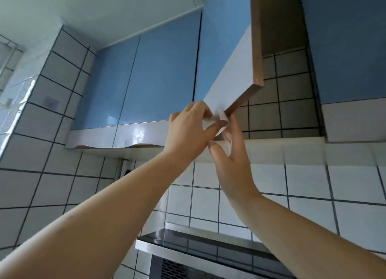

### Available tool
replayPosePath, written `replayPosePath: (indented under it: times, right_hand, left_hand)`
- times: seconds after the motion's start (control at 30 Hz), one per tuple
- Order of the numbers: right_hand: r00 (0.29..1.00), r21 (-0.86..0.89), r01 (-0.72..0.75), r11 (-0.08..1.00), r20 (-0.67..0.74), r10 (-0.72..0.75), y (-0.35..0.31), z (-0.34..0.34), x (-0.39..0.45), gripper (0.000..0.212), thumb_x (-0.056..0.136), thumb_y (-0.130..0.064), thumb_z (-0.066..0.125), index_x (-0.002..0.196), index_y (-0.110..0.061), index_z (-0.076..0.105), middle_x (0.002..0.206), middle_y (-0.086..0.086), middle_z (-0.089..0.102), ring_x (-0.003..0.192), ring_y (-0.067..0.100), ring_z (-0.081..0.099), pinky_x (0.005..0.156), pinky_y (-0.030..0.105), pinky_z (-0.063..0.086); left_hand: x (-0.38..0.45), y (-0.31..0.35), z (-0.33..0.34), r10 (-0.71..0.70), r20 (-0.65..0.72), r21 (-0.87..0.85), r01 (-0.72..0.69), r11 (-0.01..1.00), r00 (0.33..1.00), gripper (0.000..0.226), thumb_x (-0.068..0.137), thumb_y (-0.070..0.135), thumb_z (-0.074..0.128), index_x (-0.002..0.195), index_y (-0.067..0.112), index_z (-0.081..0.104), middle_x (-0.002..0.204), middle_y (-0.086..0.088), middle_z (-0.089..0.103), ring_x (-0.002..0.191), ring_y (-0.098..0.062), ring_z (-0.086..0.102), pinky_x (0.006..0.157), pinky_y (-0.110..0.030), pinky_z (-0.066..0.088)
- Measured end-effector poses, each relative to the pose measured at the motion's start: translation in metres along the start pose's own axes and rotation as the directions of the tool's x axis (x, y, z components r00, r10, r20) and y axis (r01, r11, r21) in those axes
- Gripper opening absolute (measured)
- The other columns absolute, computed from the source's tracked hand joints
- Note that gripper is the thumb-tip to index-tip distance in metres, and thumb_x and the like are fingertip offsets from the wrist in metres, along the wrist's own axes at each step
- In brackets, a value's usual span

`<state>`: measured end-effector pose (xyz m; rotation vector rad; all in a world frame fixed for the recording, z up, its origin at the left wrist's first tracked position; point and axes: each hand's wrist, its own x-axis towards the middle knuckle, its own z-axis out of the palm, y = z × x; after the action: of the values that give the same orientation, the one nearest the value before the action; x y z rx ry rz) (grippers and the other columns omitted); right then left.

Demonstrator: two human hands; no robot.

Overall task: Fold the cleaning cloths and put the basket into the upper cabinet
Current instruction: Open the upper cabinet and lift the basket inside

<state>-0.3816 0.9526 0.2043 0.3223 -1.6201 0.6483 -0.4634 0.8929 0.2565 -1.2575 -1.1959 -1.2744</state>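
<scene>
An upper cabinet door (234, 73) hangs swung open toward me, its white inner face and brown edge showing. Behind it the cabinet's dark inside (279, 23) is visible, and I see nothing in it. My left hand (190, 132) grips the door's lower corner, fingers curled round it. Just to its right, my right hand (229, 153) reaches up with fairly straight fingers touching the same corner from below. No basket or cleaning cloths are in view.
Closed blue cabinet doors (146, 80) run to the left, and another blue cabinet (344, 48) stands at the right. White tiled wall (313, 184) fills the space below. A steel range hood (198, 243) juts out at the bottom centre under my arms.
</scene>
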Motion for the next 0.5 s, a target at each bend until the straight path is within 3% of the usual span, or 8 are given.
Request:
replayPosePath:
  times: [0.1, 0.17, 0.27, 0.33, 0.5]
  right_hand:
    - [0.998, -0.059, 0.02, 0.998, 0.052, -0.017, 0.001, 0.028, 0.004, 0.065, 0.087, -0.018, 0.053, 0.144, -0.037, 0.027, 0.137, -0.023, 0.04, 0.127, -0.008, 0.035, 0.104, 0.018, 0.031]
    - [0.995, -0.113, 0.042, 0.993, 0.091, -0.032, -0.001, 0.048, 0.006, 0.065, 0.088, -0.016, 0.055, 0.145, -0.033, 0.026, 0.137, -0.024, 0.036, 0.126, -0.011, 0.032, 0.104, 0.015, 0.027]
    - [0.989, -0.197, 0.063, 0.978, 0.147, -0.034, -0.002, 0.065, 0.007, 0.066, 0.089, -0.018, 0.055, 0.145, -0.032, 0.023, 0.133, -0.02, 0.032, 0.13, -0.003, 0.03, 0.112, 0.025, 0.026]
    - [0.985, -0.243, 0.084, 0.966, 0.167, -0.043, -0.001, 0.083, 0.009, 0.067, 0.088, -0.024, 0.056, 0.145, -0.032, 0.022, 0.137, -0.015, 0.032, 0.133, 0.0, 0.027, 0.115, 0.034, 0.025]
    - [0.984, -0.344, 0.09, 0.935, 0.177, -0.029, 0.004, 0.118, 0.014, 0.071, 0.082, -0.038, 0.054, 0.145, -0.034, 0.021, 0.146, -0.006, 0.028, 0.14, 0.012, 0.023, 0.112, 0.054, 0.024]
  left_hand:
    - [0.002, -0.025, -0.022, -0.033, -0.037, -0.044, 0.031, 0.999, 0.999, 0.024, 0.081, 0.041, 0.066, 0.078, 0.024, 0.049, 0.085, 0.01, 0.059, 0.085, -0.013, 0.057, 0.081, -0.031, 0.044]
    - [0.003, -0.044, -0.038, -0.087, -0.057, -0.071, 0.083, 0.994, 0.995, 0.024, 0.081, 0.036, 0.067, 0.071, 0.026, 0.047, 0.079, 0.01, 0.06, 0.082, -0.009, 0.059, 0.071, -0.024, 0.044]
    - [0.002, -0.064, -0.049, -0.138, -0.045, -0.142, 0.13, 0.981, 0.989, 0.015, 0.082, 0.032, 0.065, 0.077, 0.019, 0.059, 0.075, 0.011, 0.064, 0.078, 0.003, 0.06, 0.065, -0.02, 0.045]
    - [0.002, -0.082, -0.059, -0.148, -0.048, -0.158, 0.139, 0.978, 0.988, 0.019, 0.082, 0.032, 0.064, 0.086, 0.013, 0.064, 0.079, 0.008, 0.068, 0.078, 0.0, 0.062, 0.067, -0.022, 0.049]
    - [-0.004, -0.105, -0.073, -0.162, -0.057, -0.24, 0.144, 0.96, 0.985, 0.002, 0.087, 0.022, 0.063, 0.088, 0.024, 0.064, 0.081, 0.017, 0.065, 0.077, 0.005, 0.06, 0.064, -0.007, 0.046]
